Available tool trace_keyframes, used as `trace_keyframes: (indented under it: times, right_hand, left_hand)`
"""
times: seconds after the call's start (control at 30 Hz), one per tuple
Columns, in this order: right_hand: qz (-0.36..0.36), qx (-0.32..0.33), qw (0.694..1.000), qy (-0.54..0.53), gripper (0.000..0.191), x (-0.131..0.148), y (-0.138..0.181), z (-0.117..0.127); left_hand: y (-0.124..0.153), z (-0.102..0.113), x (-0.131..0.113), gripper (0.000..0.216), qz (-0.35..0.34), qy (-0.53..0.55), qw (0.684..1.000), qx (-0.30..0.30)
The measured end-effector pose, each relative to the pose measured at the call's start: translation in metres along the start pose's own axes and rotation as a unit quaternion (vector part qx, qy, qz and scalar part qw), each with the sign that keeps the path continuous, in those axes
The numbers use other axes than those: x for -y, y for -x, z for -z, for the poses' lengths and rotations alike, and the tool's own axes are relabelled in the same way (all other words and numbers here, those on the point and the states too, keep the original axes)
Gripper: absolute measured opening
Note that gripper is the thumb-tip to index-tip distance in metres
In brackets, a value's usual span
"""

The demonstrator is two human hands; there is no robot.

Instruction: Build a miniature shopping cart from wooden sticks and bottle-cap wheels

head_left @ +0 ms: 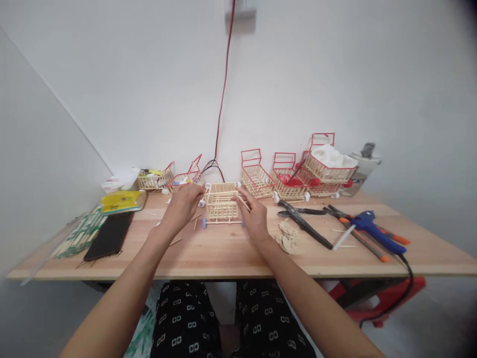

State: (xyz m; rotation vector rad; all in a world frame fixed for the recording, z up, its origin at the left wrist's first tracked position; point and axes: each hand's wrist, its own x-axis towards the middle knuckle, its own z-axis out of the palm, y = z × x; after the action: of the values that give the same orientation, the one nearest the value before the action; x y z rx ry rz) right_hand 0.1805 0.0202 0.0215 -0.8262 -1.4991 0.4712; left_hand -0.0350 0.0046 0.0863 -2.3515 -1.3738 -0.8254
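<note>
A small cart basket built of thin wooden sticks stands on the table in front of me, with small wheels at its lower corners. One thin wooden stick lies level across its upper part. At the left end of that stick, my left hand is closed, fingertips pinched together at the basket's corner. My right hand is closed at the opposite corner and grips a short wooden stick that slants between its fingers. The fingertips partly hide both upper corners.
Finished carts with red handles line the wall. Rightward lie black-handled cutters, pliers, a blue glue gun and crumpled paper. A black phone, yellow packet and bundled sticks are left.
</note>
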Motion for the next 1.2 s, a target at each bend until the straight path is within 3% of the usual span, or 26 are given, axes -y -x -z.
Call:
trace_keyframes:
  times: [0.33, 0.67, 1.2]
  right_hand:
    - [0.027, -0.004, 0.999, 0.029, 0.032, -0.004, -0.005, 0.005]
    - [0.006, 0.016, 0.999, 0.048, 0.034, -0.008, -0.006, 0.007]
    - [0.035, 0.010, 0.998, 0.045, 0.030, -0.009, -0.008, 0.008]
  left_hand:
    - [-0.004, 0.003, -0.005, 0.016, -0.009, -0.004, 1.000, 0.021]
    - [-0.013, 0.010, -0.004, 0.019, -0.032, -0.023, 0.997, 0.062]
    - [-0.010, 0.006, -0.004, 0.019, -0.036, -0.030, 0.997, 0.060]
